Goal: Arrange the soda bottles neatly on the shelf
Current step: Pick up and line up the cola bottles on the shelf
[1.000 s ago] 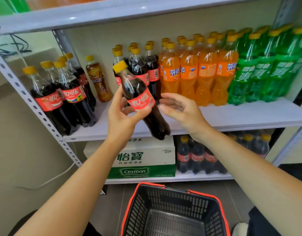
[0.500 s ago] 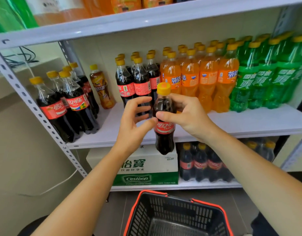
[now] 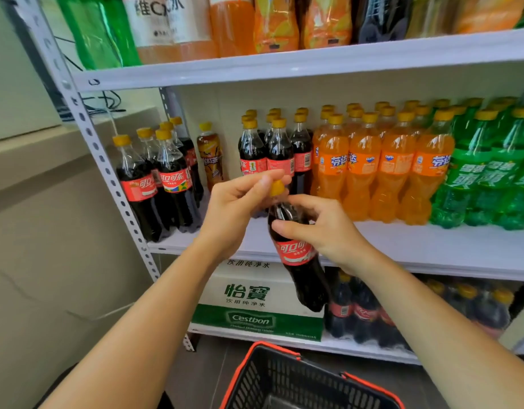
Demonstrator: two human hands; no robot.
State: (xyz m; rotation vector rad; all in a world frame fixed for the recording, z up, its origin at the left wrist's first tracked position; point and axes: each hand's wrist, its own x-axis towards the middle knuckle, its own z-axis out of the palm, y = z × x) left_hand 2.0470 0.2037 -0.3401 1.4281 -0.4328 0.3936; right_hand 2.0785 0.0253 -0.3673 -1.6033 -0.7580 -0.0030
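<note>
White shelf [image 3: 432, 249] on a beige wall [image 3: 48, 231], three boards in my view. Bottom board: one box [image 3: 255, 296] reading "Cestbon" plus Chinese print, dark bottles [image 3: 364, 314] beside it. One black basket [image 3: 284, 379], red rim, sits below. Middle board: I count four front-row Fanta [image 3: 393, 172] with more behind; green sodas [image 3: 476, 178] at right, count unclear; five colas [image 3: 154, 184] far left; one tea bottle [image 3: 210, 157]. One Coca-Cola bottle [image 3: 299, 258], red Chinese label, hangs tilted before the middle board's edge, off the shelf. Right hand [image 3: 322, 228] wraps its shoulder; left hand [image 3: 237, 208] pinches its yellow cap [image 3: 277, 187].
</note>
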